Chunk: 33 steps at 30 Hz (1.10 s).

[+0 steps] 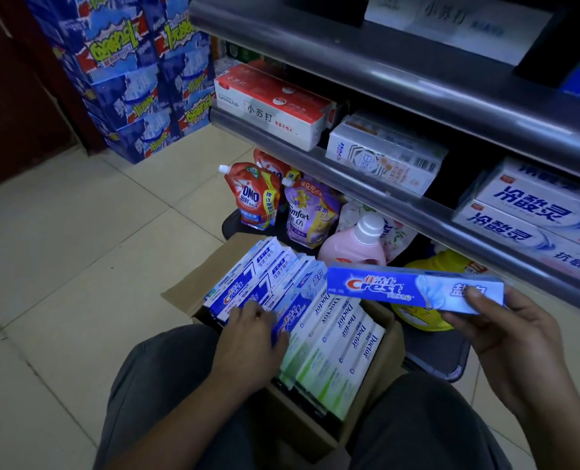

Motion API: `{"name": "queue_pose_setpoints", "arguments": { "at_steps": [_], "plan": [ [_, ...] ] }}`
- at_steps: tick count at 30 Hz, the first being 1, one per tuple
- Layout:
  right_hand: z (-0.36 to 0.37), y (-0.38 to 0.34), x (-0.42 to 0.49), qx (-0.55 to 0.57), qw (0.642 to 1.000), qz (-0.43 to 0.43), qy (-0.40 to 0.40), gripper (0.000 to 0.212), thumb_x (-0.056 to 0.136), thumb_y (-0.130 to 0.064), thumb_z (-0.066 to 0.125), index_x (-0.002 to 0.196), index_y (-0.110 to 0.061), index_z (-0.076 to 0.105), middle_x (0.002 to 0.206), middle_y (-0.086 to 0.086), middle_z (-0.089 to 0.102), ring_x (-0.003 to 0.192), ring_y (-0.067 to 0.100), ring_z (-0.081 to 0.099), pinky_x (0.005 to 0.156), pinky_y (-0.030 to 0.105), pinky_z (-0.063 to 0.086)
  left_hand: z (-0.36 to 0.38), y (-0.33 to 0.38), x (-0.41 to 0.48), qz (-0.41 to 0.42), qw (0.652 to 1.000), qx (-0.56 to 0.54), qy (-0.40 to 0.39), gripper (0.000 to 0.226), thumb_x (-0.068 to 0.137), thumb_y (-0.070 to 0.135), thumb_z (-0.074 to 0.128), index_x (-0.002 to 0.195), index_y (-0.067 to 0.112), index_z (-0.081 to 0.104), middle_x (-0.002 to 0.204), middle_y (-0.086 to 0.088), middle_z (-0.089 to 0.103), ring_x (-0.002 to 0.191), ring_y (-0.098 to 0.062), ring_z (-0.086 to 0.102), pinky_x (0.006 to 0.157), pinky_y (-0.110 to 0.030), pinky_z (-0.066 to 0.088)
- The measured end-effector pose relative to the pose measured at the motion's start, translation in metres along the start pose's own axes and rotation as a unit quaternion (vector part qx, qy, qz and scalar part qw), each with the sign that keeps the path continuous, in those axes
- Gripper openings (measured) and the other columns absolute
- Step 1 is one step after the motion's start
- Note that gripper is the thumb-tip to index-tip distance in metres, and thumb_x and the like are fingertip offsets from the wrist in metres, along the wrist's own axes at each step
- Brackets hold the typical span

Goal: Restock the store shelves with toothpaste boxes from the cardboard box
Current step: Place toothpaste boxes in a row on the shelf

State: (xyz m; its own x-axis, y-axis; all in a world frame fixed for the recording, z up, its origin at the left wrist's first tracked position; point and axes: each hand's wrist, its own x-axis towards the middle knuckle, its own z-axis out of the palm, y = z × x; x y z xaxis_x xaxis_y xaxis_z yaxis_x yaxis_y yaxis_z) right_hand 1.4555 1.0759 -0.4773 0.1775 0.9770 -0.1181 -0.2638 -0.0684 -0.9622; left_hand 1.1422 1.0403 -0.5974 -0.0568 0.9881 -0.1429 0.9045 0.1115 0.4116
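Standing over it, I see the right hand (505, 329) pinch one end of a Crest box (400, 288), thumb on its face and fingers curled under. The box lies level and runs left of the fingers, above the carton's (180, 290) far corner and under the shelf lip (349, 171). The left hand (251, 332) is down in the carton, fingers bent over the upright blue boxes (248, 283), thumb against one; whether it grips I cannot tell. Left of those fingers is open floor (61, 266); beyond them pouches (254, 195) crowd the carton's far edge.
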Motion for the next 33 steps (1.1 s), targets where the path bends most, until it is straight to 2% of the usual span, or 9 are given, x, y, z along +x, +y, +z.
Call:
{"name": "queue_pose_setpoints", "arguments": {
  "at_steps": [7,12,15,19,22,24,27,31,33],
  "plan": [
    [0.000,-0.001,-0.003,0.015,0.999,0.001,0.028,0.017,0.080,-0.008,0.066,0.095,-0.001,0.067,0.089,0.008,0.075,0.083,0.021,0.074,0.075,0.029,0.063,0.021,0.001,-0.009,-0.013,0.998,-0.048,0.042,0.051,0.093,0.037,0.070,0.139,0.020,0.060,0.135,0.002,0.056,0.122,-0.022,0.048,0.103,-0.035,0.045],
    [0.006,0.000,-0.004,0.019,0.999,0.012,0.025,0.019,0.078,-0.008,0.067,0.096,-0.002,0.066,0.091,0.009,0.077,0.085,0.022,0.076,0.074,0.028,0.063,0.013,0.002,-0.007,-0.068,0.986,-0.137,0.070,0.035,0.080,0.022,0.078,0.110,0.030,0.063,0.108,0.011,0.066,0.101,-0.016,0.059,0.081,-0.034,0.051],
    [0.007,-0.004,-0.005,0.013,1.000,0.011,0.024,0.022,0.079,-0.008,0.068,0.099,-0.001,0.066,0.094,0.011,0.077,0.089,0.025,0.076,0.073,0.029,0.063,0.010,-0.002,-0.004,-0.129,0.948,-0.278,0.082,0.037,0.076,0.014,0.082,0.102,0.032,0.063,0.102,0.015,0.068,0.095,-0.012,0.065,0.081,-0.032,0.054],
    [0.006,-0.014,-0.006,0.012,0.999,0.009,0.034,0.022,0.077,-0.009,0.069,0.097,0.000,0.067,0.095,0.013,0.076,0.089,0.026,0.076,0.073,0.030,0.063,-0.014,-0.004,0.005,-0.140,0.870,-0.456,0.127,0.035,0.080,0.004,0.084,0.102,0.027,0.069,0.102,0.006,0.072,0.090,-0.014,0.069,0.080,-0.033,0.058],
    [0.007,-0.024,-0.005,0.021,0.999,0.011,0.037,0.025,0.076,-0.010,0.069,0.099,-0.001,0.068,0.097,0.014,0.076,0.090,0.024,0.076,0.075,0.031,0.064,-0.053,0.003,0.016,-0.111,0.815,-0.542,0.172,0.030,0.083,0.011,0.084,0.106,0.022,0.069,0.097,0.000,0.077,0.085,-0.015,0.075,0.069,-0.026,0.059],
    [0.009,-0.034,-0.004,0.031,0.999,0.005,0.034,0.024,0.075,-0.009,0.069,0.098,-0.001,0.068,0.097,0.014,0.076,0.088,0.024,0.076,0.077,0.032,0.064,-0.084,0.015,0.021,-0.069,0.800,-0.565,0.190,0.034,0.081,0.015,0.085,0.109,0.023,0.068,0.093,0.000,0.078,0.080,-0.014,0.076,0.062,-0.022,0.058],
    [0.012,-0.051,-0.004,0.049,0.998,-0.021,0.026,0.018,0.075,-0.009,0.070,0.093,-0.006,0.068,0.094,0.012,0.076,0.084,0.023,0.076,0.073,0.031,0.064,-0.124,0.037,0.028,-0.002,0.771,-0.615,0.167,0.049,0.070,0.024,0.083,0.115,0.025,0.064,0.099,-0.007,0.079,0.084,-0.019,0.077,0.065,-0.028,0.062],
    [0.011,-0.078,-0.005,0.077,0.995,-0.062,0.028,0.022,0.075,-0.007,0.070,0.096,-0.004,0.066,0.095,0.016,0.075,0.078,0.024,0.075,0.066,0.029,0.063,-0.161,0.072,0.047,0.077,0.746,-0.653,0.105,0.065,0.064,0.008,0.080,0.124,0.024,0.062,0.094,-0.016,0.077,0.079,-0.024,0.074,0.068,-0.032,0.063],
    [0.010,-0.093,-0.005,0.081,0.993,-0.084,0.031,0.021,0.075,-0.006,0.071,0.096,-0.004,0.068,0.096,0.018,0.076,0.077,0.026,0.075,0.067,0.032,0.063,-0.175,0.093,0.054,0.110,0.761,-0.634,0.083,0.070,0.061,0.002,0.079,0.126,0.023,0.062,0.090,-0.012,0.076,0.072,-0.021,0.071,0.062,-0.033,0.062]
  ]
}}
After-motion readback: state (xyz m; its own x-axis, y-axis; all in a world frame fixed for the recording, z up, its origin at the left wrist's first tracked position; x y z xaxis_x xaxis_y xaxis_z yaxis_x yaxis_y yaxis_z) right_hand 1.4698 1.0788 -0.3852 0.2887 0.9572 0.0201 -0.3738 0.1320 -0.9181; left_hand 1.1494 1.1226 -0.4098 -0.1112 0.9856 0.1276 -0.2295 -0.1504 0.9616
